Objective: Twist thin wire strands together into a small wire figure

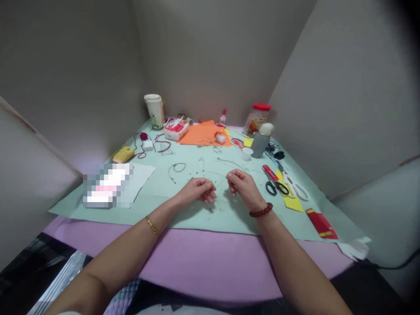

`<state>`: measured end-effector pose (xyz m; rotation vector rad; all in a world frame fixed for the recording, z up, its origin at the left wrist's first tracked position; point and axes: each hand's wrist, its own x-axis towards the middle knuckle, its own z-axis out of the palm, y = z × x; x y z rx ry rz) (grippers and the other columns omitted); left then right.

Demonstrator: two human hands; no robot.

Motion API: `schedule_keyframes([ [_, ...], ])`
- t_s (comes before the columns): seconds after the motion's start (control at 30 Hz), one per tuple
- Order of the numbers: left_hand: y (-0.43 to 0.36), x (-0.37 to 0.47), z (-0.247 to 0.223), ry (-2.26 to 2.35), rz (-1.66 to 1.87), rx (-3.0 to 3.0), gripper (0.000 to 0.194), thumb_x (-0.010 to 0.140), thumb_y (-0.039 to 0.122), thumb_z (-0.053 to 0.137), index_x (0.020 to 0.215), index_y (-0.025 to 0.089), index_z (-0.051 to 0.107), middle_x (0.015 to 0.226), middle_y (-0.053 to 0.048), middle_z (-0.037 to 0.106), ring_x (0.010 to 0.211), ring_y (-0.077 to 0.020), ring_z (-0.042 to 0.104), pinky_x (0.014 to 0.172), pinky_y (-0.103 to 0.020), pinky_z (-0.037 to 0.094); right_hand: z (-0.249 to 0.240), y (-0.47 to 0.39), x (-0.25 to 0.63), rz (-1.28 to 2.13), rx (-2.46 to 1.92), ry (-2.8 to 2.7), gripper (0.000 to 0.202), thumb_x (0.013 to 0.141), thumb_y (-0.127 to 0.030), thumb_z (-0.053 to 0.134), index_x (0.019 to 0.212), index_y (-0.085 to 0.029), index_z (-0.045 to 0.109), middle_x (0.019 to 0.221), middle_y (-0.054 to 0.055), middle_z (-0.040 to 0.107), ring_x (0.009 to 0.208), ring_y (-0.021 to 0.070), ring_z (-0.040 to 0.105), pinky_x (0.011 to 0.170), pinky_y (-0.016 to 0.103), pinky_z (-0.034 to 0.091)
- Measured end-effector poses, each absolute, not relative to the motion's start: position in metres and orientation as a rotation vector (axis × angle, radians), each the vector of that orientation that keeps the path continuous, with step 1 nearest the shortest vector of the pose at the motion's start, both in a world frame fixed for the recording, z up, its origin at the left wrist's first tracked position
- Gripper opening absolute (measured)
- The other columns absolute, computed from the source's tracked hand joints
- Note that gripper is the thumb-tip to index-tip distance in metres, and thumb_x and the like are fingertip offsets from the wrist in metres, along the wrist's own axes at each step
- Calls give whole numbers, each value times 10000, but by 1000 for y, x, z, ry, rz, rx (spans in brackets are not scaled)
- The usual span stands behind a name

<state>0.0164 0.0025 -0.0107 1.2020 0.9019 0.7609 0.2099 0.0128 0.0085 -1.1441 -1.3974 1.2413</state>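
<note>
My left hand (201,190) and my right hand (243,183) hover close together over the green sheet, fingertips pinched and facing each other. Between them runs a faint thin cord (220,188); both pinches appear to hold it, though the fingers hide its ends. Small dark beads or scraps lie on the sheet beside my left hand. A looped thin cord (179,167) rests beyond that hand, and more loose thin strands (234,164) are spread beyond my right hand.
Black-handled scissors (277,188) and white-handled scissors (295,183) lie at the right, near a grey bottle (261,142) and small white cup (247,153). Orange paper (197,134), a tissue pack (176,129), a tall paper cup (154,111) and a red-lidded jar (257,118) are at the back.
</note>
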Motion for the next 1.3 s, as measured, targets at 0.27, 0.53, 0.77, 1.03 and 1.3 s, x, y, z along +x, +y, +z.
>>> schedule_keyframes([
  [0.27,1,15,-14,867,752,1284,315,771,442,660,766,148,547,735,-64,656,620,-131,622,600,-260,424,9,11,213,1201,-1183,-1449,229,800,-370,588,690,-185,508,527,-58,473,422,75,402,413,211,351],
  [0.53,0,14,-13,812,739,1274,287,797,432,625,777,172,504,797,-78,666,664,-151,644,628,-275,450,9,12,213,1172,-1233,-1456,238,822,-366,546,681,-200,448,497,-69,442,413,78,387,407,207,340],
  [0.77,2,15,-15,910,808,1449,266,814,432,580,803,171,633,888,-96,675,816,-191,626,697,-285,466,10,8,209,1152,-1220,-1490,240,837,-397,515,708,-211,434,491,-67,448,421,91,392,413,217,340],
  [1.03,-9,33,-2,951,1163,1494,291,894,415,483,919,199,676,1009,-90,667,1008,-205,587,878,-299,415,11,-1,198,920,-1176,-1624,153,864,-308,494,747,-209,496,556,-57,452,465,103,407,476,244,348],
  [1.3,-11,45,-2,746,1099,1129,303,788,446,651,818,151,588,771,-75,672,741,-167,641,815,-338,463,3,-1,191,572,-1121,-1719,153,857,-220,491,712,-196,536,747,6,516,693,143,489,616,269,384],
])
